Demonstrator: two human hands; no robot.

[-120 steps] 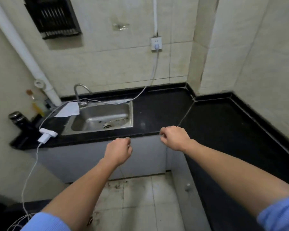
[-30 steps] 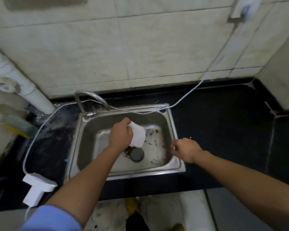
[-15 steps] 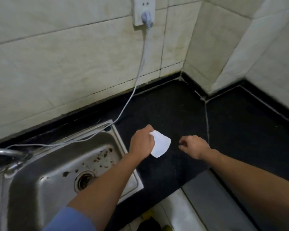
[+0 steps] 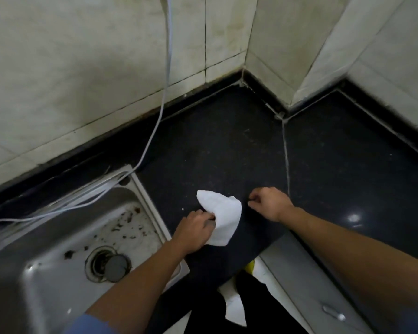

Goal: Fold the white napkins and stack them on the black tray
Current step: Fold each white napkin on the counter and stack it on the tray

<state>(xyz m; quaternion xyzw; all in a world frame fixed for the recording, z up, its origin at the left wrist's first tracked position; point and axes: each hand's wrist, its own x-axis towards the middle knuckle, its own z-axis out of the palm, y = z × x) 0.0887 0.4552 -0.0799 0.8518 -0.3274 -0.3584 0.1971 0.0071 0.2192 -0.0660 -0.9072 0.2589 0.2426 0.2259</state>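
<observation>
While one white napkin [image 4: 223, 219] shows, two hands work over the black table [image 4: 227, 153]. The left hand [image 4: 194, 231] grips the napkin's left edge with curled fingers. The right hand [image 4: 269, 203] is just beside its right corner, apart from it, fingers curled on nothing. The napkin's long axis runs from the far side toward the person, slightly slanted. I cannot tell whether it touches the table. One sink [image 4: 58, 249], cut off at the left edge, lies to the left.

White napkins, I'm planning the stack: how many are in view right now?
1. The left hand grips the white napkin over the black counter, right of the sink. No others show; a white patch on the floor below may be tile or paper, unclear.
</observation>
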